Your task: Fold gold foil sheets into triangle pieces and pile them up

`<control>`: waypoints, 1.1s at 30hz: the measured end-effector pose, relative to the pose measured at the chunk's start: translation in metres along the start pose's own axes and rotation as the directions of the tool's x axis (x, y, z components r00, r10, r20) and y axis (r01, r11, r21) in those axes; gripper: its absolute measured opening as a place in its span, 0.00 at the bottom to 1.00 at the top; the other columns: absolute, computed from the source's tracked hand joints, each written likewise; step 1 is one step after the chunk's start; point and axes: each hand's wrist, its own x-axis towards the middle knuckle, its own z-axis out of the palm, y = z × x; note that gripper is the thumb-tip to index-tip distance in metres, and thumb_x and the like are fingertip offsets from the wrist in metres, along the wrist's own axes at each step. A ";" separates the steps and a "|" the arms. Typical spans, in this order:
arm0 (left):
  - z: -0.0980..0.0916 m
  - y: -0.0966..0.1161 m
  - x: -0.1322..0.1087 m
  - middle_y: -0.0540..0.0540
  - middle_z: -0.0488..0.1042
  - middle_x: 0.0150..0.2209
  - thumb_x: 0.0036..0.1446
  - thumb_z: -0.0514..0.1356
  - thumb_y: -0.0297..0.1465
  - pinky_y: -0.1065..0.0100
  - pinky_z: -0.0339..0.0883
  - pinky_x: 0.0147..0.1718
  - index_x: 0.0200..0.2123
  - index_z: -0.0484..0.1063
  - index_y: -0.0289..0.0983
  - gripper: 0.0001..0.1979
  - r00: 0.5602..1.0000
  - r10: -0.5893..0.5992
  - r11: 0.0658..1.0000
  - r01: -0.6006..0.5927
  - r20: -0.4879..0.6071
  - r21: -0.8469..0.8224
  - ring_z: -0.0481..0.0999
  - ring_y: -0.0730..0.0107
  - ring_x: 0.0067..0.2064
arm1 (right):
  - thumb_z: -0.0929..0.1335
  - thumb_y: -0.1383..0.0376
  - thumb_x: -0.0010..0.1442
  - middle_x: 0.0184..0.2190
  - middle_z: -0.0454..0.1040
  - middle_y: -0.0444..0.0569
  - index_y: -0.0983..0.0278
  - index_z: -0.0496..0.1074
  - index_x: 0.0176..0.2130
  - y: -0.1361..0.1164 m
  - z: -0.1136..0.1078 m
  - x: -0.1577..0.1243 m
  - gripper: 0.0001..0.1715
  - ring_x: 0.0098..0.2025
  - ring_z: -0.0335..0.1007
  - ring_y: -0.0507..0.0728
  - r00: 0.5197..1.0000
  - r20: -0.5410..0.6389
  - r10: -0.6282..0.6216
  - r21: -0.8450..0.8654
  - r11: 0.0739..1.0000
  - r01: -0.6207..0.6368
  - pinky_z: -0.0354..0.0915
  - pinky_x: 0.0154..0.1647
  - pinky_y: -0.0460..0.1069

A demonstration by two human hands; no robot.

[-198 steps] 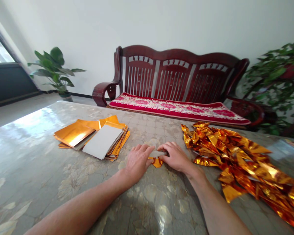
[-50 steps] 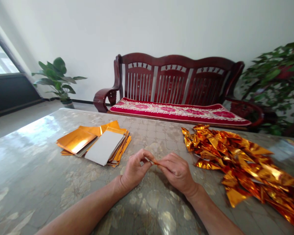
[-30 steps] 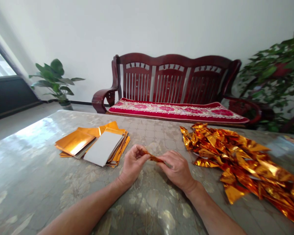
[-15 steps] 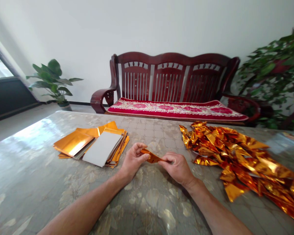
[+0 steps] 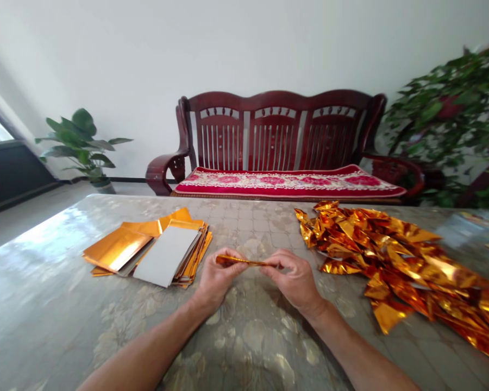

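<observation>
In a bright room with a plain pale wall [image 5: 138, 65], at a shiny grey worktop [image 5: 44, 320] with flowers and lines all over.

In the left hand [image 5: 218, 277], one end of a narrow gold strip [image 5: 250, 263], pinched between thumb and fingers. In the right hand [image 5: 295, 279], the other end, pinched tight in just the same way. Between the two hands, only a short bit of gold in sight, fatter on the left and thin on the right. Almost level, over the middle of the worktop. Hard to tell if touching it or a bit above.

Near the left hand, a messy paper stack [image 5: 163, 252], with a plain grey sheet on top and gold edges peeking out. Just beside, some smooth gold sheets [image 5: 118, 247].

Past the right hand, well apart, a big gold heap [image 5: 391, 255], all shiny and pointy. Farther right, a see-through thing [image 5: 468, 231], too blurry to name.

Past the far edge, a dark red wooden bench [image 5: 273, 136]. On the seat, a long red cloth [image 5: 285, 184] with pink flowers. To the left, a potted plant [image 5: 81, 136]; to the right, a big bushy plant [image 5: 448, 119].
</observation>
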 end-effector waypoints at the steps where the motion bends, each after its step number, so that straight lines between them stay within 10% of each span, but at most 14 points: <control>1: -0.001 0.001 -0.001 0.50 0.76 0.26 0.49 0.70 0.33 0.71 0.67 0.33 0.25 0.74 0.35 0.09 0.998 0.056 0.998 -0.055 -0.009 0.031 0.74 0.72 0.31 | 0.72 0.64 0.56 0.26 0.76 0.46 0.62 0.79 0.31 -0.001 0.000 0.000 0.04 0.29 0.71 0.53 0.999 -0.028 0.015 0.007 1.000 -0.015 0.65 0.30 0.46; 9: -0.005 0.008 -0.014 0.48 0.78 0.31 0.58 0.64 0.26 0.67 0.68 0.35 0.32 0.76 0.40 0.03 0.771 0.603 0.641 -0.620 0.204 0.452 0.76 0.70 0.34 | 0.67 0.52 0.60 0.19 0.72 0.45 0.64 0.75 0.25 -0.014 0.004 -0.004 0.22 0.22 0.65 0.52 0.922 0.120 0.368 0.272 0.881 -0.387 0.61 0.24 0.46; 14: -0.012 0.007 -0.017 0.48 0.79 0.33 0.60 0.61 0.27 0.66 0.65 0.39 0.38 0.77 0.43 0.06 0.642 0.625 0.351 -0.739 0.444 0.575 0.74 0.68 0.36 | 0.70 0.50 0.56 0.18 0.69 0.43 0.65 0.73 0.23 -0.024 0.011 -0.005 0.22 0.21 0.61 0.51 0.880 0.166 0.445 0.360 0.804 -0.474 0.59 0.23 0.45; 20: -0.013 0.012 -0.020 0.49 0.80 0.36 0.60 0.59 0.22 0.65 0.62 0.41 0.43 0.77 0.46 0.14 0.597 0.579 0.200 -0.764 0.555 0.614 0.73 0.67 0.39 | 0.68 0.52 0.57 0.17 0.66 0.41 0.65 0.74 0.23 -0.029 0.014 -0.003 0.21 0.21 0.58 0.50 0.885 0.166 0.436 0.340 0.817 -0.466 0.56 0.22 0.45; 23: -0.010 0.011 -0.019 0.48 0.79 0.36 0.61 0.56 0.21 0.67 0.64 0.42 0.44 0.77 0.45 0.15 0.621 0.577 0.276 -0.760 0.531 0.588 0.74 0.68 0.40 | 0.68 0.53 0.58 0.16 0.64 0.40 0.64 0.74 0.23 -0.028 0.015 -0.003 0.20 0.20 0.57 0.50 0.896 0.139 0.421 0.310 0.841 -0.443 0.55 0.22 0.45; 27: -0.005 0.002 -0.015 0.46 0.76 0.36 0.63 0.52 0.22 0.69 0.68 0.39 0.38 0.75 0.40 0.13 0.777 0.553 0.564 -0.616 0.302 0.550 0.74 0.70 0.38 | 0.67 0.54 0.58 0.17 0.64 0.40 0.64 0.73 0.22 -0.022 0.017 -0.004 0.21 0.22 0.58 0.50 0.901 0.089 0.424 0.245 0.868 -0.432 0.56 0.23 0.45; 33: 0.005 -0.008 -0.013 0.50 0.76 0.32 0.57 0.61 0.30 0.72 0.69 0.34 0.38 0.71 0.38 0.05 0.989 0.143 0.902 -0.123 -0.020 0.413 0.76 0.71 0.33 | 0.66 0.55 0.60 0.21 0.71 0.43 0.64 0.74 0.25 -0.014 0.019 -0.007 0.19 0.27 0.65 0.53 0.923 0.071 0.378 0.160 0.909 -0.384 0.60 0.28 0.45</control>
